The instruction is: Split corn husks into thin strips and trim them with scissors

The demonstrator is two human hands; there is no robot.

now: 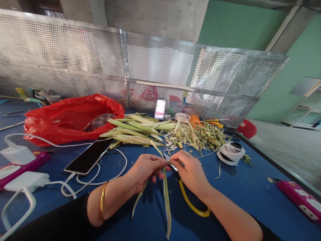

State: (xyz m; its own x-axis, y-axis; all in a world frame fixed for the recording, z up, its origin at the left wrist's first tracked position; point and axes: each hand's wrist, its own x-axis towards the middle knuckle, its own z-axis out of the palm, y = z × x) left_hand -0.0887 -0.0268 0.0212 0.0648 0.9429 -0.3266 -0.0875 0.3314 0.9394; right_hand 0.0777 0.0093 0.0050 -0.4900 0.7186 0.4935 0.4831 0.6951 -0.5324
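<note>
My left hand (146,169) pinches a long pale green leaf strip (166,194) that hangs down toward me over the blue table (240,187). My right hand (190,170) holds yellow-handled scissors (193,206), the blades meeting the strip between the two hands. A gold bangle sits on my left wrist. Just beyond the hands lies a bundle of pale green stalks (135,129), and to its right a heap of cut leaf scraps (203,134).
A red plastic bag (67,117) lies at the left. A phone (89,155) on a white cable, white chargers (25,180) and a pink power strip (301,197) lie about. White tape rolls (230,152) sit right of the scraps. A perforated metal screen (125,67) closes the back.
</note>
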